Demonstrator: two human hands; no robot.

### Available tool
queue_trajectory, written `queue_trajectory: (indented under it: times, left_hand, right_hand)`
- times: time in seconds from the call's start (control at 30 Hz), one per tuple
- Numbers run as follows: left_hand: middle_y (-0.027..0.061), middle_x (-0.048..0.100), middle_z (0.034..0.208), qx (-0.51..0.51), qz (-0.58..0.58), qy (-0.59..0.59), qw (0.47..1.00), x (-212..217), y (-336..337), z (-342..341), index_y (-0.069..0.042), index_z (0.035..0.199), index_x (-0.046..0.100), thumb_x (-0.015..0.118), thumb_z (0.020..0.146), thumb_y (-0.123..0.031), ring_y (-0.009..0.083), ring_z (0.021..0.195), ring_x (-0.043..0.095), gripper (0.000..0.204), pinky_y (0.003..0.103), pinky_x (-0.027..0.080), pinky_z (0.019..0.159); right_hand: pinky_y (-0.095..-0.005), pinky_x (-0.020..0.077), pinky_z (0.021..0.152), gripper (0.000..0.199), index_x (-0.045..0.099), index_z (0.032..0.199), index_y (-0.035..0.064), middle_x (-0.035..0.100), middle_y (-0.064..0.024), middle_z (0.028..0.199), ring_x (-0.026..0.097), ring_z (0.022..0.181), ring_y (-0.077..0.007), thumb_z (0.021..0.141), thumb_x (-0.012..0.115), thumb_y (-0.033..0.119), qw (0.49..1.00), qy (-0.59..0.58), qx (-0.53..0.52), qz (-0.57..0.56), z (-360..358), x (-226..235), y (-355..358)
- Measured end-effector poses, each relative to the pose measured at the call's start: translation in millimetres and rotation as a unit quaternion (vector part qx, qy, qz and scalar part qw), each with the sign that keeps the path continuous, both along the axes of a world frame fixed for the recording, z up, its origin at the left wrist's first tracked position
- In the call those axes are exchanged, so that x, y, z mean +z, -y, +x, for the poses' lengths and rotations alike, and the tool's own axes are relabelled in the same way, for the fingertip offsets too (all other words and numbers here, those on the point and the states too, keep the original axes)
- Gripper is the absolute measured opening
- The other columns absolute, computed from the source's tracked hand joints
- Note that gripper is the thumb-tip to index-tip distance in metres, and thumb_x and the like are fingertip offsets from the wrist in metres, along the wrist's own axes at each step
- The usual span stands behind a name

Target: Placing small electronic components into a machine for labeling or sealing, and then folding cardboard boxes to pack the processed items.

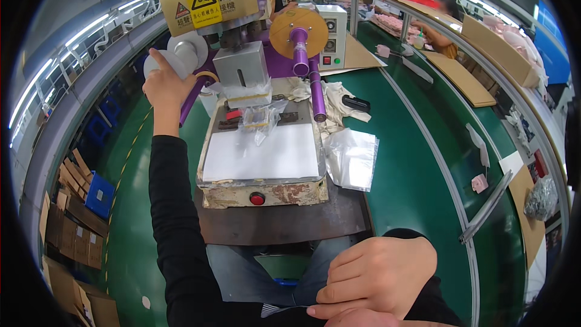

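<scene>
Evidently, the person's left hand is up against a white roll, the back of the hand and the wrist covering the near part, so the rest of the roll shows just above and to the right of the fingers. The index finger is stretched out across it, pointing away from the body, and the thumb spreads rightward; whether the fingers pinch the rim or only rest on it cannot be told. Just right of the thumb, a purple bar limits the space, and farther right stands the grey press block, with clear plastic below it and a white sheet nearer the body. Left of the wrist there is more room, over green floor, out to a curving grey rail. The roll turns a round face roughly toward the person, so its long axis seems to run away from the body; its exact tilt is hidden by the hand. Well apart, nearer the body and to the right, the right hand has its fingers curled inward, its palm out of sight.
</scene>
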State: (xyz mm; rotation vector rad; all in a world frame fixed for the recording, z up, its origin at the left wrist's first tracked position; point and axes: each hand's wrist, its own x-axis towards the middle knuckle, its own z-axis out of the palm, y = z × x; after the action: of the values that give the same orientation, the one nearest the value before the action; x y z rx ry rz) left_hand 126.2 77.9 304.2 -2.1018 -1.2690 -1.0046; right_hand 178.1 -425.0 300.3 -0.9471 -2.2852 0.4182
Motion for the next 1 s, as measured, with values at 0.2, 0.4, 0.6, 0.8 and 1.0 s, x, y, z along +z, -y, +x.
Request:
queue_trajectory:
  times: [0.2,0.4,0.6,0.8,1.0]
  left_hand:
    - [0.0217,0.072,0.09,0.001,-0.022,-0.002,1.0,4.4,8.1,2.1,0.009,0.162,0.019,0.079,0.068,-0.055,0.0348,0.077,0.075,0.129,0.045,0.059,0.067]
    - [0.0194,0.072,0.086,0.006,-0.004,-0.005,1.0,1.9,7.9,1.5,0.01,0.161,0.021,0.079,0.067,-0.055,0.0337,0.073,0.075,0.128,0.044,0.059,0.065]
    - [0.0192,0.072,0.084,-0.009,0.016,-0.003,1.0,-0.2,3.6,1.6,0.011,0.16,0.023,0.079,0.067,-0.054,0.0334,0.073,0.075,0.127,0.045,0.059,0.064]
    - [0.0194,0.073,0.087,0.003,-0.005,-0.009,1.0,1.2,6.9,3.0,0.01,0.162,0.02,0.079,0.068,-0.055,0.0341,0.075,0.074,0.128,0.046,0.059,0.067]
    - [0.0194,0.072,0.089,0.01,-0.008,-0.022,1.0,1.4,6.0,2.1,0.009,0.162,0.019,0.079,0.069,-0.056,0.0337,0.077,0.074,0.129,0.046,0.058,0.068]
  right_hand:
    - [-0.0417,0.0554,0.075,0.045,0.069,0.124,-0.0033,0.071,-0.0139,0.107,0.067,0.087,-0.0316,0.088,0.066,0.023,0.999,0.009,-0.024,-0.046,2.1,-2.3,-0.1]
    - [-0.0381,0.056,0.079,0.051,0.062,0.137,-0.0038,0.071,-0.0141,0.112,0.068,0.091,-0.028,0.098,0.06,0.028,0.997,0.056,-0.033,-0.039,3.9,-10.2,-5.3]
    - [-0.0335,0.0566,0.079,0.046,0.065,0.138,-0.0002,0.073,-0.0095,0.106,0.07,0.084,-0.0224,0.1,0.061,0.025,0.997,0.059,-0.052,-0.022,4.5,-8.8,-11.4]
    - [-0.0306,0.0562,0.074,0.048,0.07,0.13,-0.001,0.073,-0.0091,0.099,0.069,0.076,-0.0208,0.094,0.073,0.031,0.995,0.048,-0.082,-0.014,2.5,-8.2,-18.2]
    - [-0.0293,0.0551,0.069,0.05,0.071,0.125,-0.0027,0.073,-0.0077,0.091,0.067,0.071,-0.019,0.091,0.079,0.033,0.995,0.024,-0.091,-0.012,4.9,-9.9,-23.2]
